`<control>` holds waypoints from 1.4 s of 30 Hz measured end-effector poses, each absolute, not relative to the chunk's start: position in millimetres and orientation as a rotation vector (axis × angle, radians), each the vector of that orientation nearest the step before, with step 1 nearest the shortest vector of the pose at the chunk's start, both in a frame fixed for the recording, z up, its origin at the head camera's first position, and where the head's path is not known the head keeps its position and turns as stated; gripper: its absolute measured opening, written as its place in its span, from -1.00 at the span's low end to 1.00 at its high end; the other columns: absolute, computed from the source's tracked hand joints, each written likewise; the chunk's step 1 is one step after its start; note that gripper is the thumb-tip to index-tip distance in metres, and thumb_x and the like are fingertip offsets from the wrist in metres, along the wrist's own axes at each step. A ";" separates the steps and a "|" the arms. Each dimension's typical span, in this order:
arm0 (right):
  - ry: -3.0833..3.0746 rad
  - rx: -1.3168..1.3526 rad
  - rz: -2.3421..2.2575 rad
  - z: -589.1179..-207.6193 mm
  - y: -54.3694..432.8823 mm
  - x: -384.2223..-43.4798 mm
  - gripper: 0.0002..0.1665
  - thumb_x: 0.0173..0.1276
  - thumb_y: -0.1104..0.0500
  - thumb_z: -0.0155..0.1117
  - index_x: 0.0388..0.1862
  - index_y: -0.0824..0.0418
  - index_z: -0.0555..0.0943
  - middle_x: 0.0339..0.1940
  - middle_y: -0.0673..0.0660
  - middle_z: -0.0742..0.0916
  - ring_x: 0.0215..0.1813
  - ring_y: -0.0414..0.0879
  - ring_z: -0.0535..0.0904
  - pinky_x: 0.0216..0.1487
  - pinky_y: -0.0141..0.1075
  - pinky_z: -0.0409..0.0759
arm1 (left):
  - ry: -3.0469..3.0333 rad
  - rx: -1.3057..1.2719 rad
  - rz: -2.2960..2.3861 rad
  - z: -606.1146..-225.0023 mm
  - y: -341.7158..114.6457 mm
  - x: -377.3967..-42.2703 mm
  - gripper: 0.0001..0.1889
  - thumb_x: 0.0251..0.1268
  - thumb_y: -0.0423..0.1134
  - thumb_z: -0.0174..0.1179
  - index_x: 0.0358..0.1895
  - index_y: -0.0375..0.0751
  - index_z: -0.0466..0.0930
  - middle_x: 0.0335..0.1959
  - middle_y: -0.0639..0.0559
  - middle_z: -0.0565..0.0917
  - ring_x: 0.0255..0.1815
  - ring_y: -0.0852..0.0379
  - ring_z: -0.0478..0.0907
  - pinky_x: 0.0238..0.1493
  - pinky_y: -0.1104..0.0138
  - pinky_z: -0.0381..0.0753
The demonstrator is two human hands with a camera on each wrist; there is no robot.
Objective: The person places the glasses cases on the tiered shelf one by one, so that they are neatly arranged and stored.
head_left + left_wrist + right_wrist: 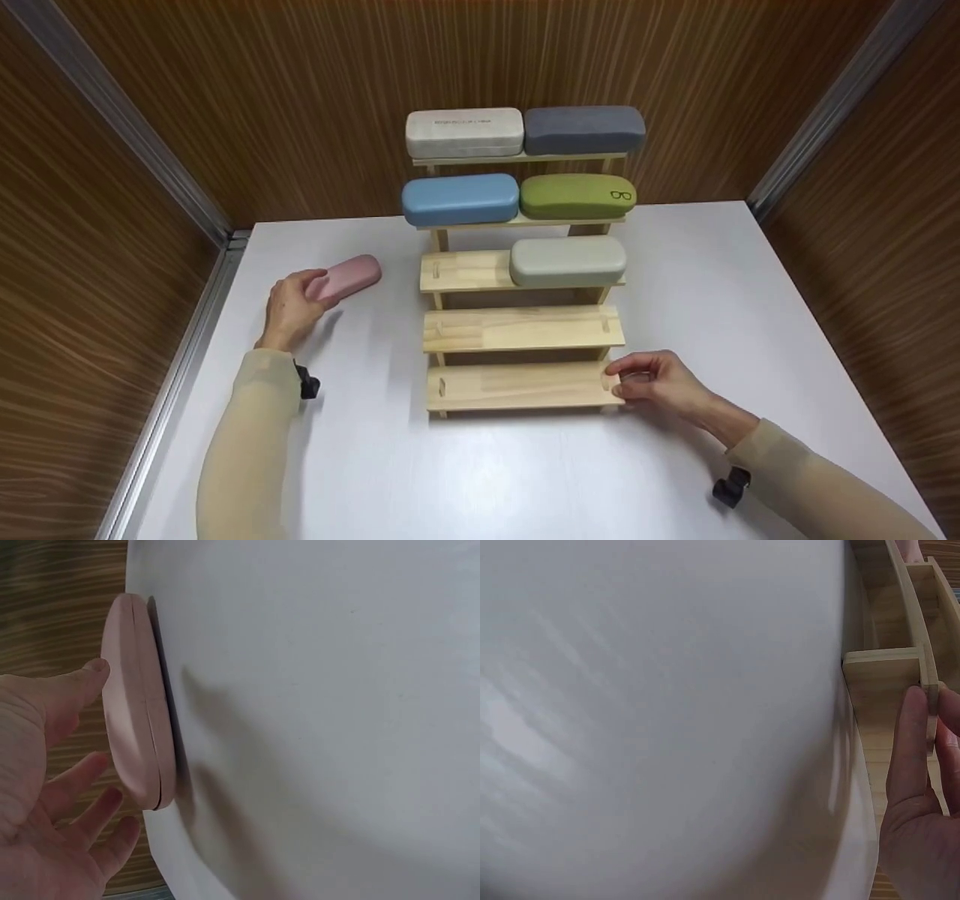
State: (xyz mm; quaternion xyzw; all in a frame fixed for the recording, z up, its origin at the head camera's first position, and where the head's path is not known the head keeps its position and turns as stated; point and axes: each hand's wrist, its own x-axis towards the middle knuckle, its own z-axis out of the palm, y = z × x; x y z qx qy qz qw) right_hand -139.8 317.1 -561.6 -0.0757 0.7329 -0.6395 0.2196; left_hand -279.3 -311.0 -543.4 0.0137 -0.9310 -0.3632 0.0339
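A pink glasses case (352, 276) lies on the white table at the left, with its lid seam shut. My left hand (291, 306) is at its near end, fingers spread and loosely bent; in the left wrist view the thumb tip (97, 666) is right at the case's edge. To the right stands a stepped wooden rack (517, 386). My right hand (664, 386) pinches the right end of its lowest shelf (928, 701), with the thumb on one face and the fingers on the other.
The top shelf bears a cream case (465, 133) and a dark grey case (585, 130). Below them sit a blue case (460, 200) and an olive-green case (574, 196). A pale grey-green case (568, 261) occupies the middle shelf's right half. Wood-grain panels (480, 52) enclose the table.
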 end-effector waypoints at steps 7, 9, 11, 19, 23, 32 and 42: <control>2.013 -0.217 -1.781 -562.6 318.0 -140.6 -0.54 0.41 0.47 0.47 0.25 0.64 0.66 -0.24 -0.15 0.82 -0.23 -0.36 0.78 -0.08 -0.33 0.91 | -2.863 0.079 -1.128 -551.0 -313.4 -281.7 -0.42 0.45 -0.26 0.51 0.48 -0.29 0.65 0.58 -0.36 0.61 0.73 -0.42 0.39 0.82 -0.27 0.24; 1.998 -0.209 -1.789 -562.4 318.4 -141.0 -0.56 0.40 0.48 0.47 0.23 0.59 0.69 -0.27 -0.15 0.81 -0.24 -0.37 0.77 -0.09 -0.31 0.92 | -2.854 0.076 -1.123 -553.1 -313.9 -282.4 -0.43 0.44 -0.29 0.51 0.47 -0.30 0.66 0.57 -0.36 0.62 0.72 -0.42 0.41 0.83 -0.26 0.24; 1.986 -0.200 -1.792 -561.7 318.2 -141.3 -0.57 0.39 0.48 0.48 0.23 0.54 0.72 -0.28 -0.14 0.81 -0.24 -0.36 0.78 -0.09 -0.28 0.92 | -2.843 0.074 -1.119 -555.2 -314.6 -283.4 -0.44 0.43 -0.31 0.50 0.46 -0.32 0.67 0.56 -0.37 0.63 0.71 -0.42 0.42 0.82 -0.26 0.25; 2.017 -0.159 -1.767 -559.6 316.9 -141.2 -0.54 0.40 0.44 0.50 0.24 0.59 0.69 -0.22 -0.08 0.83 -0.22 -0.31 0.82 -0.10 -0.28 0.92 | -2.793 0.139 -1.195 -562.9 -313.8 -289.0 -0.43 0.38 -0.39 0.52 0.45 -0.33 0.68 0.59 -0.38 0.60 0.73 -0.40 0.41 0.85 -0.21 0.24; 2.025 -0.173 -1.752 -558.8 316.9 -140.8 -0.49 0.41 0.44 0.50 0.27 0.66 0.64 -0.19 -0.10 0.84 -0.19 -0.32 0.83 -0.09 -0.31 0.92 | -2.744 0.186 -1.209 -568.1 -314.1 -291.5 -0.44 0.34 -0.42 0.51 0.42 -0.30 0.71 0.55 -0.34 0.64 0.70 -0.35 0.48 0.83 -0.16 0.31; 2.027 -0.187 -1.768 -559.4 317.0 -141.3 -0.55 0.38 0.47 0.49 0.22 0.61 0.69 -0.21 -0.07 0.84 -0.22 -0.31 0.82 -0.09 -0.28 0.92 | -2.733 0.215 -1.230 -571.1 -314.4 -291.9 -0.45 0.34 -0.45 0.51 0.41 -0.25 0.74 0.51 -0.31 0.69 0.69 -0.33 0.50 0.82 -0.17 0.32; 2.034 -0.167 -1.742 -560.0 317.2 -141.3 -0.50 0.41 0.41 0.52 0.25 0.63 0.65 -0.18 -0.12 0.86 -0.20 -0.34 0.84 -0.04 -0.35 0.90 | -2.759 0.244 -1.207 -572.1 -313.8 -291.0 -0.45 0.40 -0.38 0.48 0.46 -0.20 0.71 0.53 -0.29 0.68 0.67 -0.32 0.53 0.78 -0.18 0.39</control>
